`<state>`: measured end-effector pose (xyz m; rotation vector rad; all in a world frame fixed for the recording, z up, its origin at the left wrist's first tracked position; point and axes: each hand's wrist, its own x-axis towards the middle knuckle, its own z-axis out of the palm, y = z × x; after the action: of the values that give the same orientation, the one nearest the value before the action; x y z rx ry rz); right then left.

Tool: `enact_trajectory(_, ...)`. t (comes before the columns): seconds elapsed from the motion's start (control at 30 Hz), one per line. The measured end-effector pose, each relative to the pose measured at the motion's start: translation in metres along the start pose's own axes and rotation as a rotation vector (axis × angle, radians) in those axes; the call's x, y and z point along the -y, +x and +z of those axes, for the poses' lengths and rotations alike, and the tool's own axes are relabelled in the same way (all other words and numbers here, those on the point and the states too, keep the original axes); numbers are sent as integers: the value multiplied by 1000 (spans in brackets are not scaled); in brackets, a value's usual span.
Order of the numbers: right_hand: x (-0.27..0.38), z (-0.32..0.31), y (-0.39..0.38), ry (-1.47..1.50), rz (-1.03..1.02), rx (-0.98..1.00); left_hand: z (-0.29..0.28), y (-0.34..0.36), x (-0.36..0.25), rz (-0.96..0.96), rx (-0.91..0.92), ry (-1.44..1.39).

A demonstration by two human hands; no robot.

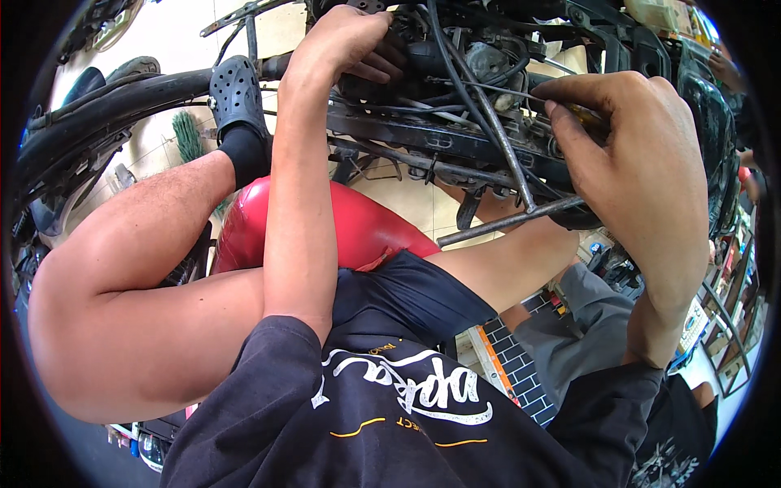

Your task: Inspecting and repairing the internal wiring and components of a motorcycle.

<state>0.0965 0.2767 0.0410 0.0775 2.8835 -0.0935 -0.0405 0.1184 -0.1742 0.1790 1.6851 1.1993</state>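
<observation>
A partly stripped motorcycle with a dark tubular frame [382, 126] lies before me. My right hand [630, 134] closes thumb and fingers on a screwdriver, whose yellowish handle [587, 119] is largely covered by the hand. Its thin metal shaft [496, 88] points left toward the greasy engine parts [486, 61], behind black cables; where the tip ends is unclear. My left hand [346, 41] reaches in at the top of the frame, beside a dark perforated part [370, 4]. Its lower fingers are stretched apart among dark parts, with their tips in shadow.
A bare metal lever [508, 221] juts out toward my leg. Between my legs is a red padded seat [325, 220]. My foot in a dark clog [237, 98] rests near a black tube at left. Another person's grey-clad leg [582, 325] is close at lower right.
</observation>
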Motion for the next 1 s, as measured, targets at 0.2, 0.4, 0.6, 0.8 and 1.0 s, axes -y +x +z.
enact_trajectory(0.2, 1, -1, 0, -12, 40, 11, -1, 5, 1, 21, 9, 4)
enact_trajectory(0.4, 2, 3, 0, 8, 50, 0, -4, 7, 2, 36, 6, 17)
enact_trajectory(0.6, 5, 1, 0, 1, 36, 6, -3, 5, 3, 61, 24, 23)
enact_trajectory(0.8, 2, 3, 2, 19, 20, 29, 0, 4, 3, 87, 41, 30)
enact_trajectory(1.0, 14, -11, 15, -128, -198, 72, 1, -1, 1, 118, 62, 40)
